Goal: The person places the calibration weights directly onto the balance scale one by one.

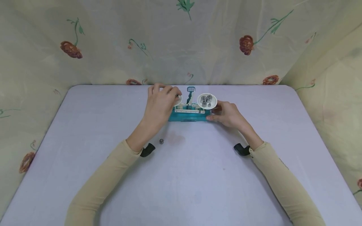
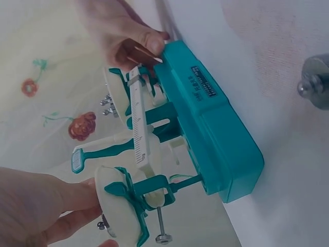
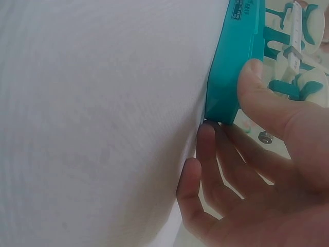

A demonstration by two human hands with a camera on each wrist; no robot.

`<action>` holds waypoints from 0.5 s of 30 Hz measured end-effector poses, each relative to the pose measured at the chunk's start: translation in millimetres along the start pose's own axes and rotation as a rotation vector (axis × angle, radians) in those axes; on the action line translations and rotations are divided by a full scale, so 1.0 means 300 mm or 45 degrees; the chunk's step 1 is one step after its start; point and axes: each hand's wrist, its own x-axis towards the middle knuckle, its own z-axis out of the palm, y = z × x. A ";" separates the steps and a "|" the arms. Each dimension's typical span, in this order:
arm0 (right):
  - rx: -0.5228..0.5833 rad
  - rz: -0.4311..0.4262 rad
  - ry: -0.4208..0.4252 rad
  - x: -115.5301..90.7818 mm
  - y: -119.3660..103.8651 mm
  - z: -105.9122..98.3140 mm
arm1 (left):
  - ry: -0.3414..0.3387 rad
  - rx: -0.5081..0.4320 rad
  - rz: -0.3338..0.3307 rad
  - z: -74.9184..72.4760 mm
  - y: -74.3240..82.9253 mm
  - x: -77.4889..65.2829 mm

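A teal and white balance scale [image 1: 189, 116] stands near the table's far edge. Several metal weights [image 1: 206, 100] sit in its right pan [image 1: 214, 105]. My left hand [image 1: 160, 105] is at the left pan [image 2: 117, 206], fingertips around a small metal weight [image 2: 102, 225] there. A gap shows between that weight and the lower fingertip. With thumb and fingers my right hand [image 3: 272, 154] grips the right end of the scale's base, its thumb [image 3: 252, 77] on the teal housing. The left hand partly covers the left pan in the head view.
Another metal weight [image 1: 161, 141] stands on the white tabletop [image 1: 195, 182], in front of the scale and near the left wrist. Black wrist-worn pieces [image 1: 148, 150] show at both sleeves. Flower-patterned cloth [image 1: 158, 47] hangs behind the table and at its sides.
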 end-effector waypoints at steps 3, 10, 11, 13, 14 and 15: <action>0.004 0.003 -0.002 -0.001 0.001 0.000 | -0.007 0.006 0.002 0.008 0.000 0.005; 0.006 0.006 -0.002 -0.002 -0.001 -0.001 | 0.002 0.009 -0.003 0.010 0.000 0.004; 0.006 0.006 -0.002 -0.002 0.000 -0.001 | 0.004 0.007 -0.003 0.010 0.000 0.004; 0.008 0.006 -0.003 -0.001 0.000 -0.002 | 0.004 0.006 -0.002 0.011 -0.001 0.004; 0.009 0.008 -0.005 -0.001 0.001 -0.003 | 0.001 0.009 -0.001 0.013 -0.002 0.005; 0.011 0.009 -0.006 -0.001 0.001 -0.003 | -0.003 0.010 -0.001 0.015 -0.002 0.005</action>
